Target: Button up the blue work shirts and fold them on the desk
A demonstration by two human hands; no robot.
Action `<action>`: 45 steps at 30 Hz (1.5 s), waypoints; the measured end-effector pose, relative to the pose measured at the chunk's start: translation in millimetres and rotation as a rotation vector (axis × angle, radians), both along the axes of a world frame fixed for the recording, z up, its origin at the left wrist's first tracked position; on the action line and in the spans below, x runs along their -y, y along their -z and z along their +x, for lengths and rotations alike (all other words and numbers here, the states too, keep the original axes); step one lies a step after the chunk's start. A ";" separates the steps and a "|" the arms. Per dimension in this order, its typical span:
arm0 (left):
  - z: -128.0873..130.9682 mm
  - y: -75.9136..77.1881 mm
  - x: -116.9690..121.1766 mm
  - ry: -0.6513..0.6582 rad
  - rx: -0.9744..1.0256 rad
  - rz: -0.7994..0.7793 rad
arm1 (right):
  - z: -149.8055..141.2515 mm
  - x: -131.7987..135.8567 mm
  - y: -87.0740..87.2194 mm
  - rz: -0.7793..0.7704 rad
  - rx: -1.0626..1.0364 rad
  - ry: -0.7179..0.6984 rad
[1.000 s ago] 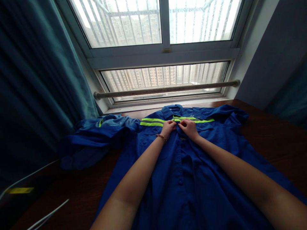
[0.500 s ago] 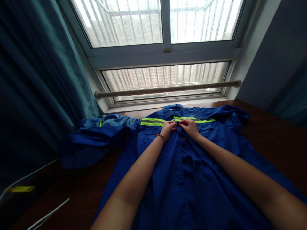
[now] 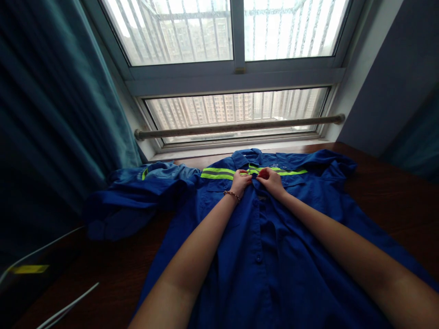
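A blue work shirt (image 3: 236, 246) with yellow-green reflective stripes lies spread out, its collar (image 3: 247, 157) toward the window. My left hand (image 3: 241, 182), with a beaded bracelet on the wrist, pinches the front edge of the shirt at chest height, just below the stripe. Close beside it, my right hand (image 3: 270, 181) grips the other side of the front opening between thumb and fingers. The fingertips nearly meet, and whatever button is between them is too small to make out. Lower on the front, a button (image 3: 258, 258) shows on the placket.
To the left lies a crumpled blue garment (image 3: 126, 201) beside a teal curtain (image 3: 61, 100). A metal bar (image 3: 240, 128) crosses in front of the window. White cables (image 3: 68, 306) and a yellow strip (image 3: 30, 269) are at the lower left. Dark wood (image 3: 387, 205) shows at right.
Both hands stay at the same spot on the shirt front. The right fingers have lifted and curled slightly, and the left hand has shifted only a little.
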State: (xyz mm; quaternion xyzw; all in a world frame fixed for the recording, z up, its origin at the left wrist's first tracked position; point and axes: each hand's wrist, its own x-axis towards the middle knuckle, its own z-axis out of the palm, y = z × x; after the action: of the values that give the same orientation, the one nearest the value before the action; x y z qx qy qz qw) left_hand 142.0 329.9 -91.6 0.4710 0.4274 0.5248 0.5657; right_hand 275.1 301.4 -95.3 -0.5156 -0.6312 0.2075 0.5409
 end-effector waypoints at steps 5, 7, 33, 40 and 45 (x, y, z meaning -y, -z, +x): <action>-2.7 1.2 1.8 0.036 -0.066 0.076 | 3.2 -4.1 4.1 -0.053 -0.027 0.019; -3.9 2.7 1.3 0.045 -0.162 0.176 | 4.9 -7.3 6.8 -0.078 -0.041 0.020; -21.6 -0.8 -44.6 -0.171 -1.141 0.485 | -39.8 63.1 -25.8 -0.281 0.936 0.239; -20.6 -6.5 -39.0 -0.217 -1.119 0.520 | -53.9 71.9 -26.0 -0.042 1.054 0.306; -33.9 -22.1 -10.8 -0.198 -1.078 0.589 | -43.4 62.3 -19.1 -0.075 0.986 0.304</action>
State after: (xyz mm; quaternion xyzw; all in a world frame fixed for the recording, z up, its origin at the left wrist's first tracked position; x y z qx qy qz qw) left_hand 108.1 340.7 -69.6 0.7641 0.5319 0.3592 0.0654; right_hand 231.7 239.0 -76.2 -0.6569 -0.7214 -0.1188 0.1842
